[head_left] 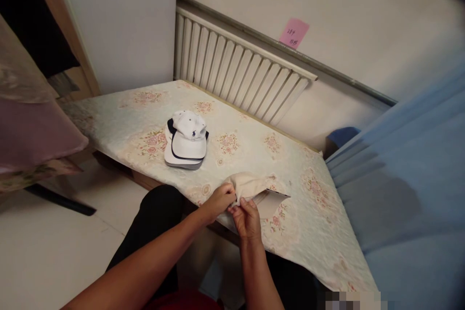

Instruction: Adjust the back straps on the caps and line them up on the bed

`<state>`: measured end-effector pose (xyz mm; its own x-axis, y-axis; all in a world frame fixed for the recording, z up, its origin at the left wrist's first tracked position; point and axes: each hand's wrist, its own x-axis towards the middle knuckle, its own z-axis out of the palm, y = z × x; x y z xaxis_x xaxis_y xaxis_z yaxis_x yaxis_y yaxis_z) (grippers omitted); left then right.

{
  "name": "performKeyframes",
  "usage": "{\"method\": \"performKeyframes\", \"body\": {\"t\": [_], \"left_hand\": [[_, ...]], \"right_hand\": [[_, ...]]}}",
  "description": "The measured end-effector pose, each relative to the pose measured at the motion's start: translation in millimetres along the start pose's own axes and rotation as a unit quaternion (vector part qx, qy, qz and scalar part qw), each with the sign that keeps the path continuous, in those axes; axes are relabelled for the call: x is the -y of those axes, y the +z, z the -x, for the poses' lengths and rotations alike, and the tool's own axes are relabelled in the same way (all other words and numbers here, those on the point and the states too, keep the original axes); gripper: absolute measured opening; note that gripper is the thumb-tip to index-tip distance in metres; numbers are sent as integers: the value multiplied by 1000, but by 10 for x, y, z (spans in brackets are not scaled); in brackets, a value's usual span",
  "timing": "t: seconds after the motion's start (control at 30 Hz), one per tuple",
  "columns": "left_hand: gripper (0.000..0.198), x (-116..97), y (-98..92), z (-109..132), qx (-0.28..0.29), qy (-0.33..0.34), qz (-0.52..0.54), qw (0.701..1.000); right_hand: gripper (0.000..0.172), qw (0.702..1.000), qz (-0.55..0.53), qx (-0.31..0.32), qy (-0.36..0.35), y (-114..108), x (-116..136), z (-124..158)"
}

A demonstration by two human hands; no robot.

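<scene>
A cream baseball cap (pixel 244 184) lies on its side at the near edge of the table, its brim pointing right. My left hand (pixel 221 199) is closed on the cap's back edge. Close beside it, my right hand (pixel 247 215) pinches the same edge between thumb and fingers. The exact bit of the cap between the fingertips is hidden. Farther back and to the left sits a stack of caps (pixel 189 143), a white one with a small dark logo on top and a dark one showing beneath.
A flowered cloth covers the table (pixel 290 169). Behind it a white radiator (pixel 236 60) runs along the wall, with a pink note (pixel 294 32) above. A blue curtain (pixel 410 189) hangs at the right. Draped fabric (pixel 36 131) hangs at the left.
</scene>
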<state>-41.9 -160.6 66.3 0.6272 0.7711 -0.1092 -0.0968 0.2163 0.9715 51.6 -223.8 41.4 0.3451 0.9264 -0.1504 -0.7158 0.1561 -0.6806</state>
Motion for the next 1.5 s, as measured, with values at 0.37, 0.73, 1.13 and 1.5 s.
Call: {"method": "performKeyframes", "body": {"t": [0.37,0.73,1.13,1.5], "left_hand": [[15,-66,34,38,-41,-35,23,998],[15,-39,25,64,-41,-5,34,999],[13,20,47,20,-81,-56,18,995],[17,53,-50,-6,-33,-98,117,988]], "right_hand": [[21,1000,3,-2,0,-6,5,7],[20,1000,24,2,-8,-11,-11,13],[27,999,33,0,-14,-5,-21,23],[30,1000,19,12,-4,-20,-31,23]]}}
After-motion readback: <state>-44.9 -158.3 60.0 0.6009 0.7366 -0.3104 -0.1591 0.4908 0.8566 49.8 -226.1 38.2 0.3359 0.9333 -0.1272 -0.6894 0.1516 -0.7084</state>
